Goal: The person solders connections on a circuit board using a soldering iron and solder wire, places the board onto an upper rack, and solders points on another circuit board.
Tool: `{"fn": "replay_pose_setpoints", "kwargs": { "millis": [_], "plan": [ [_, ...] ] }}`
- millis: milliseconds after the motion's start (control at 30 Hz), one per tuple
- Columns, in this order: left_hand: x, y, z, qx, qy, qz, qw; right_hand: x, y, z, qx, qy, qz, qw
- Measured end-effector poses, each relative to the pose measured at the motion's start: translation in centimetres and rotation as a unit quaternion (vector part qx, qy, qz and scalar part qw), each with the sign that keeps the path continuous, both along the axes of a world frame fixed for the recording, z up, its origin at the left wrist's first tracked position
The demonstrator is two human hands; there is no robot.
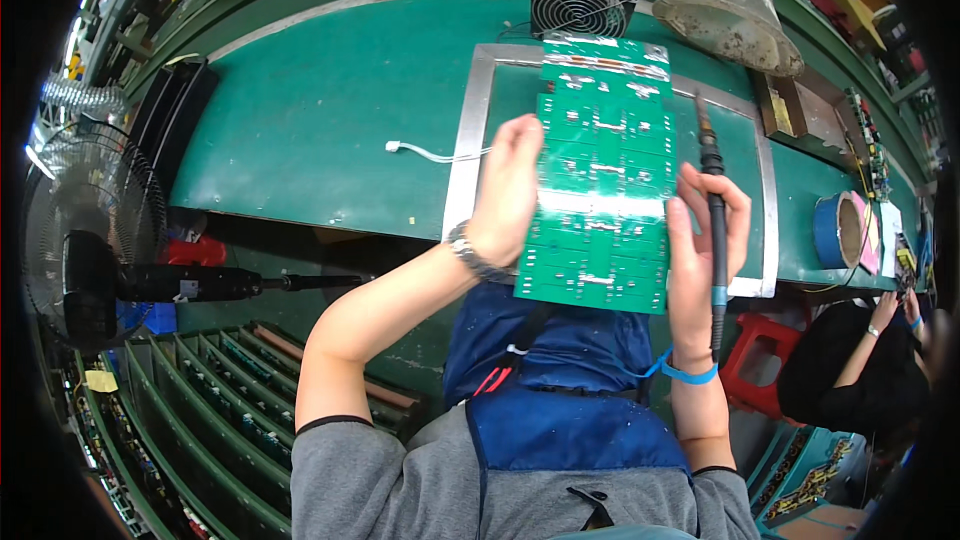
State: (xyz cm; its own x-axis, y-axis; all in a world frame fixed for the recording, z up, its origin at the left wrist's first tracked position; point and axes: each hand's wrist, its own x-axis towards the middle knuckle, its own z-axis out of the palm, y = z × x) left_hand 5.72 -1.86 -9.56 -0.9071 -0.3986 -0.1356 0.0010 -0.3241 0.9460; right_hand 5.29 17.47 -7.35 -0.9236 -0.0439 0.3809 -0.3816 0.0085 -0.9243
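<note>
A long green circuit board point(603, 155), solder side up, is held above the near edge of the bench. My left hand point(507, 190) grips its left edge. Between the fingers of my right hand point(700, 245) is a soldering iron point(713, 165), its tip pointing away from me and apart from the board. The fingertips and thumb of that hand are also at the board's right edge; whether they press on it I cannot tell. A white-plugged cable point(428, 154) sticks out left of the board. Under the board lies a metal frame point(463, 175) on the bench.
A black cooling fan point(583, 8) stands behind the board, with a metal fume hood point(728, 20) at its right. Blue tape point(828, 230) sits on the green bench point(320, 120) at right. A pedestal fan point(90, 230) is at left. Another person point(850, 360) works at far right.
</note>
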Motion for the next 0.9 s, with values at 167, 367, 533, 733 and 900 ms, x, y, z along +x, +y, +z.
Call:
{"fn": "replay_pose_setpoints", "kwargs": {
  "millis": [167,367,533,733,900],
  "plan": [
    [-1.9,4.1,-1.8,0.038,-0.043,-0.035,0.998,-1.7,4.1,-2.1,0.038,-0.044,-0.028,0.998],
    [-1.8,-4.1,-1.1,-0.282,-0.028,-0.130,0.950,-1.2,5.2,-3.0,0.088,-0.039,-0.028,0.995],
    [-8.2,-22.9,1.4,-0.397,-0.052,0.048,0.915,-0.1,5.1,-2.9,0.084,-0.074,-0.015,0.994],
    [-19.5,-43.4,-0.8,-0.554,-0.169,0.165,0.798,0.0,4.5,-3.4,0.083,-0.089,-0.050,0.991],
    [-27.6,-53.6,-4.6,-0.779,-0.102,0.169,0.595,0.4,4.1,-3.0,0.079,-0.125,-0.085,0.985]
  ]
}}
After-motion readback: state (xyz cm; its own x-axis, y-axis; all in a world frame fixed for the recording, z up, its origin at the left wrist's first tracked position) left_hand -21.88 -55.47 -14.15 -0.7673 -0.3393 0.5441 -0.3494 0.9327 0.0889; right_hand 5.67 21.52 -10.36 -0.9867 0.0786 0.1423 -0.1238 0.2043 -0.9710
